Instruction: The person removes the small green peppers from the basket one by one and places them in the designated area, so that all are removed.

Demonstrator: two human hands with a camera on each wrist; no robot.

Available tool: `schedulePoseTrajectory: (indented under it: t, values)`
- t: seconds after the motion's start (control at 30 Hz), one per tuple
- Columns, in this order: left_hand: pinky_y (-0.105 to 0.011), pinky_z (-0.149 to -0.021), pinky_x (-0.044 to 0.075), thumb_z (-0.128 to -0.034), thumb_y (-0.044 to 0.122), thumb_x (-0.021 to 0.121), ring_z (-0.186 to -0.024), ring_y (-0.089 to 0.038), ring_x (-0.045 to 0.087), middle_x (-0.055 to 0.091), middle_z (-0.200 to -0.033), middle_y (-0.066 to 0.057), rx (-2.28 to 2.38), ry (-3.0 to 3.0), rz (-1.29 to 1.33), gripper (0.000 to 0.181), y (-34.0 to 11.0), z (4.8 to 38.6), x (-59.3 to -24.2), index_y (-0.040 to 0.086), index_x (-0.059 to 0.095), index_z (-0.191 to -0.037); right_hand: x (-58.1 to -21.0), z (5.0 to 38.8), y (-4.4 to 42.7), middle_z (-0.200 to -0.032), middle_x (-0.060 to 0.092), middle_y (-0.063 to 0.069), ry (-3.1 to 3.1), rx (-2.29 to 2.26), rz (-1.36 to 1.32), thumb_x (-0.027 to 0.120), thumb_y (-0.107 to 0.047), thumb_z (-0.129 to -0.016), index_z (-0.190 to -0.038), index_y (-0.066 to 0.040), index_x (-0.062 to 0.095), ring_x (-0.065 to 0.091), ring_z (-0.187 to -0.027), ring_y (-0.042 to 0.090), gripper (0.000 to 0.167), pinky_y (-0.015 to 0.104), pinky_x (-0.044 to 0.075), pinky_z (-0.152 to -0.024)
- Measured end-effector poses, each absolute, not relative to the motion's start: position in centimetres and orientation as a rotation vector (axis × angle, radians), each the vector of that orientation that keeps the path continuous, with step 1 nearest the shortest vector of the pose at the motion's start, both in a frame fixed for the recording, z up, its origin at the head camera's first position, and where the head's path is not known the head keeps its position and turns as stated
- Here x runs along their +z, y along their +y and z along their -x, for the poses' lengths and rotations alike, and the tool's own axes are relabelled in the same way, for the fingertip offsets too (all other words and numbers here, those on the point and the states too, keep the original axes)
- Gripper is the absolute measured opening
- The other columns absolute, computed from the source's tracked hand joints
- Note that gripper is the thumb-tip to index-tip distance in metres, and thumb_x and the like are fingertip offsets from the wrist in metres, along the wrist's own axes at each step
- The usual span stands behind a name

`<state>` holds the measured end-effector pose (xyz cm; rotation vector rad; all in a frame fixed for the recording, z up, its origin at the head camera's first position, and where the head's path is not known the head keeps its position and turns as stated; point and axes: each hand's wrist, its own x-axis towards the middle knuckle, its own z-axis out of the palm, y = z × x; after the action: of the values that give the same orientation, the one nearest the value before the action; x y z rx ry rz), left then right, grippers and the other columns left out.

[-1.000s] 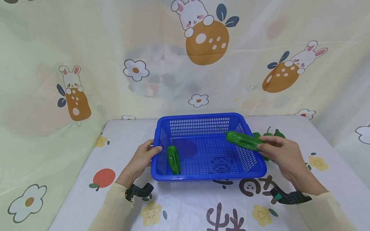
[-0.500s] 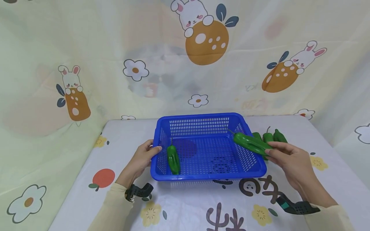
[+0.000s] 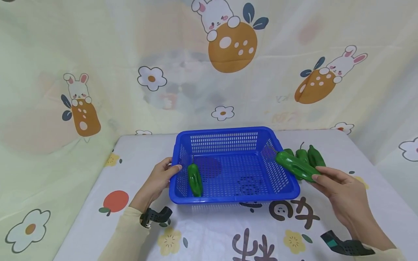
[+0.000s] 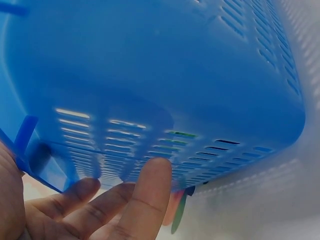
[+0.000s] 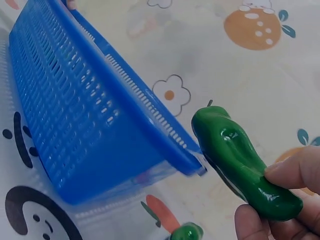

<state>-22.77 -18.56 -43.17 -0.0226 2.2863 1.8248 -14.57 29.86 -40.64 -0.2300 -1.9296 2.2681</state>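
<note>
My left hand (image 3: 161,177) grips the left rim of a blue plastic basket (image 3: 235,199); in the left wrist view its fingers (image 4: 150,195) lie against the slotted outer wall. One green pepper (image 3: 195,180) lies inside the basket near its left wall. Between thumb and fingers, my right hand (image 3: 343,192) pinches the lower end of another green pepper (image 3: 298,166), held tilted at the basket's right rim. The right wrist view shows this held pepper (image 5: 232,155) with its short stem pointing up and away from the hand (image 5: 295,200).
Right of the basket, more green peppers lie on the table, among them one upright-stemmed pepper (image 3: 302,155) and one at the outer side (image 3: 315,156). A patterned cloth (image 3: 209,235) covers the table. Behind it hangs a printed curtain (image 3: 183,43).
My right hand has moved right and toward me with its pepper, from over the basket's inside to its right rim. The left hand keeps its grip on the basket.
</note>
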Motion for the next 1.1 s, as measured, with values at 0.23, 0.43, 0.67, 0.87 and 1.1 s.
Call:
schedulePoseTrajectory:
  t: [0.23,0.43,0.67,0.87,1.1]
  values:
    - [-0.047,-0.086,0.064,-0.1055,0.025,0.057,-0.108,-0.033,0.073,0.068,-0.129,-0.022,1.814,2.293,0.035,0.045,-18.6,22.7,-43.0,0.007,0.052,-0.146,-41.3,13.0,31.0,-0.112,0.061,-0.004,-1.779,2.337,0.328,0.071,0.008,-0.093,-0.109,-0.011,0.08,0.075,-0.089,0.008,0.026,0.024,0.061,-0.079]
    - [-0.047,-0.087,0.063,-0.1057,0.026,0.057,-0.109,-0.033,0.072,0.068,-0.129,-0.022,1.806,2.296,0.037,0.046,-18.6,22.7,-43.0,0.007,0.051,-0.147,-42.0,12.0,31.7,-0.115,0.058,-0.006,-1.776,2.304,0.503,0.079,-0.002,-0.091,-0.109,-0.014,0.08,0.075,-0.084,0.007,0.022,0.023,0.061,-0.076]
    - [-0.047,-0.087,0.063,-0.1055,0.026,0.057,-0.109,-0.034,0.072,0.068,-0.13,-0.022,1.799,2.305,0.041,0.046,-18.5,22.7,-43.1,0.006,0.051,-0.147,-42.7,11.1,32.3,-0.1,0.07,-0.011,-1.705,2.302,0.642,0.081,-0.001,-0.089,-0.103,-0.016,0.082,0.075,-0.081,0.007,0.021,0.023,0.062,-0.075]
    - [-0.046,-0.085,0.064,-0.1051,0.025,0.057,-0.108,-0.034,0.072,0.068,-0.129,-0.023,1.806,2.303,0.038,0.046,-18.5,22.6,-43.1,0.006,0.052,-0.147,-43.7,10.5,32.7,-0.097,0.071,-0.012,-1.7,2.3,0.703,0.081,-0.001,-0.089,-0.102,-0.017,0.083,0.074,-0.081,0.005,0.02,0.022,0.062,-0.075]
    - [-0.046,-0.085,0.064,-0.1055,0.025,0.057,-0.109,-0.034,0.073,0.068,-0.13,-0.023,1.801,2.309,0.039,0.046,-18.5,22.8,-43.4,0.007,0.051,-0.147,-44.9,10.2,32.9,-0.089,0.076,-0.011,-1.666,2.322,0.833,0.08,0.001,-0.089,-0.096,-0.018,0.083,0.074,-0.079,0.004,0.021,0.023,0.063,-0.074]
